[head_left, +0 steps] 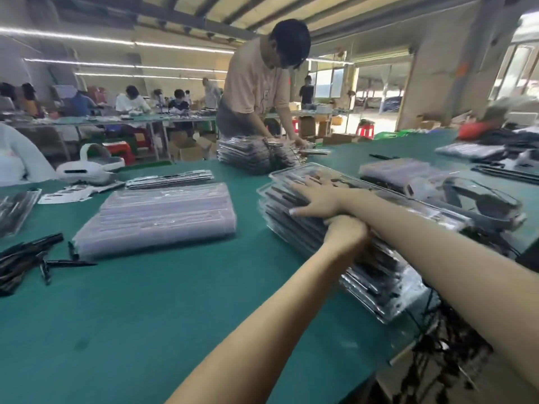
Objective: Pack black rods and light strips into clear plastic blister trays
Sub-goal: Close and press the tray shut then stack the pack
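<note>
A tall, leaning stack of filled blister trays (294,228) with black parts inside stands on the green table (175,301), right of centre. My right hand (318,199) lies flat on the top tray with its fingers spread. Just below that wrist, my left hand (345,233) is curled against the near side of the stack, fingertips hidden. A stack of empty clear trays (157,217) lies to the left. Loose black rods (26,258) are piled at the left edge.
Across the table a person (256,91) bends over another stack of packed trays (256,156). A white device (87,167) and flat packs (172,179) sit at the back left. More trays (408,173) and black cables (437,345) crowd the right side.
</note>
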Demonstrator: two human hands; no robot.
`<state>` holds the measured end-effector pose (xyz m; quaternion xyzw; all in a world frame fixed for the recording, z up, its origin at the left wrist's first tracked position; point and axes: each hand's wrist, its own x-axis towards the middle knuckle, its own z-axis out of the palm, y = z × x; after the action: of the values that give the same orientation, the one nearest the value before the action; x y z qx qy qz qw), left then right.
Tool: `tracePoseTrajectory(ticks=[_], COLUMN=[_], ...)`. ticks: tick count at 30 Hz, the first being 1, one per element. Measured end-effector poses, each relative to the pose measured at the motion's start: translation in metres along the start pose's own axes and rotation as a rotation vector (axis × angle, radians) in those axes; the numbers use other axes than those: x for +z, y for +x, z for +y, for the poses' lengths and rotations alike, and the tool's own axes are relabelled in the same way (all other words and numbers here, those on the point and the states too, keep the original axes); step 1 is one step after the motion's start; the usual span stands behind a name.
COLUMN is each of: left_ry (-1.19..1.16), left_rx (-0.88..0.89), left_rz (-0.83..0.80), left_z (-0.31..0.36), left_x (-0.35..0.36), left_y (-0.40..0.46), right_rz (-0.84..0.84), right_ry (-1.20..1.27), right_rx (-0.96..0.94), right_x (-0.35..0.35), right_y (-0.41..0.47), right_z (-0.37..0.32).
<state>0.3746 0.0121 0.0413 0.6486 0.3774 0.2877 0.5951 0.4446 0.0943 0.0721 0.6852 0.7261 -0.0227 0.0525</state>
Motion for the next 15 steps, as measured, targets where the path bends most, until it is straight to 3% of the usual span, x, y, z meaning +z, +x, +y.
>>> tracePoseTrajectory(ticks=[4, 7, 12, 15], left_ry=[0.35, 0.453, 0.018, -0.305], left_rx=[0.068, 0.095, -0.065, -0.169], left_rz=[0.027, 0.082, 0.346, 0.244], left_z=[0.004, 0.002, -0.035, -0.058], left_x=[-0.027, -0.042, -0.051, -0.043], left_y=[-0.007, -0.007, -0.001, 0.008], right_rz=[0.027, 0.018, 0.147, 0.151], right_ry=[-0.025, -0.023, 0.082, 0.047], right_rx=[-0.128, -0.144, -0.168, -0.225], right_x=[-0.004, -0.002, -0.002, -0.001], right_y=[0.008, 0.003, -0.004, -0.003], right_z=[0.001, 0.008, 0.01, -0.002])
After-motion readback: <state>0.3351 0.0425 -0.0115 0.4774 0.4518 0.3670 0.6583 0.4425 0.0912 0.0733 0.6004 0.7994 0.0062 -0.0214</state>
